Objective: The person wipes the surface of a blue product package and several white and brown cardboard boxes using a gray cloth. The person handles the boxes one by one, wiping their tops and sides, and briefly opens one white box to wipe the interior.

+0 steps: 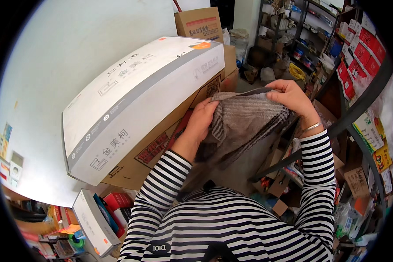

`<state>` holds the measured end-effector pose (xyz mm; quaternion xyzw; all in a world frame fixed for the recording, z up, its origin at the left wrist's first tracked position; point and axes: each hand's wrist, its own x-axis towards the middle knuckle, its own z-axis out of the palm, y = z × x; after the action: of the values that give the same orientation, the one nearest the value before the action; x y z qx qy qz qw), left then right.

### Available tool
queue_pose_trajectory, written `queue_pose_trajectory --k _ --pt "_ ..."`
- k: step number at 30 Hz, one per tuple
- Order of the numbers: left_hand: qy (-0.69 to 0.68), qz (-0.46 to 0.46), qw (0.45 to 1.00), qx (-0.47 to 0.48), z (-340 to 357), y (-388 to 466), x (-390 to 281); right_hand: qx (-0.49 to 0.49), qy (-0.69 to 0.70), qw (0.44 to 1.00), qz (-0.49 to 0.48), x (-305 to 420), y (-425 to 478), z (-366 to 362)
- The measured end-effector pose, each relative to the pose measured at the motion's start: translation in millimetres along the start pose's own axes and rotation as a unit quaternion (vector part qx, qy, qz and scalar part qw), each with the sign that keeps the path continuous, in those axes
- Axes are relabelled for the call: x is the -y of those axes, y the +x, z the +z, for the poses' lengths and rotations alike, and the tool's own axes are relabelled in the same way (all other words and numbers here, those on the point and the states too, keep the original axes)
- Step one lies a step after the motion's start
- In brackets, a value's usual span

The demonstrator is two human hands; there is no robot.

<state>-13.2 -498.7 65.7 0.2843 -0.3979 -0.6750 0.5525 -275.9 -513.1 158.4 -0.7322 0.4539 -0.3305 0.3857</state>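
Observation:
A grey-brown plush cloth with dark striped edges (249,111) hangs spread between both hands in front of my body. My left hand (203,116) pinches its upper left edge between thumb and fingers. At the upper right corner, my right hand (290,98) grips the cloth's dark edge, with a metal bracelet (311,127) on that wrist. The lower part of the cloth hangs down towards the floor and looks blurred. Close to my left hand lies a long white and grey carton (144,104), resting on a brown cardboard box (131,172).
A white wall (85,39) bounds the left side. Metal shelving (278,29) with mixed goods stands at the back. Shelves on the right carry red and white boxes (363,55). A smaller white carton (93,222) stands at the lower left. Yellow coiled cable (296,71) lies near the shelving.

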Motion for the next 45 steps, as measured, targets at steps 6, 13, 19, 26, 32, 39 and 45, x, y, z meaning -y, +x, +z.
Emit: queue_pose_trajectory --k 6,13,19,26,32,39,45 --pt "0.075 0.032 0.996 -0.019 -3.0 1.0 2.9 -0.024 -0.502 0.860 -0.087 -15.7 -5.1 13.0" --pt "0.418 0.308 0.795 0.313 39.9 -44.3 23.7 -0.195 -0.115 0.974 0.030 -86.3 0.2 15.8" --pt "0.440 -0.054 0.862 0.245 -1.6 -45.0 63.1 -0.031 0.547 0.836 0.019 -109.1 -22.9 14.3" --pt "0.383 0.074 0.919 -0.061 -24.9 -28.0 68.8 0.001 0.564 0.826 -0.004 -86.9 -30.6 22.9" --pt "0.292 0.155 0.934 0.136 6.4 -16.6 44.3 0.084 0.366 0.927 0.009 -5.8 -27.6 45.5" --pt "0.324 -0.127 0.936 0.058 20.8 -7.6 58.1 0.172 -0.119 0.966 -0.153 2.1 -16.7 23.5" --pt "-0.129 -0.137 0.982 0.026 -7.4 -5.6 71.3 0.199 -0.214 0.947 -0.133 6.3 -70.0 37.1"
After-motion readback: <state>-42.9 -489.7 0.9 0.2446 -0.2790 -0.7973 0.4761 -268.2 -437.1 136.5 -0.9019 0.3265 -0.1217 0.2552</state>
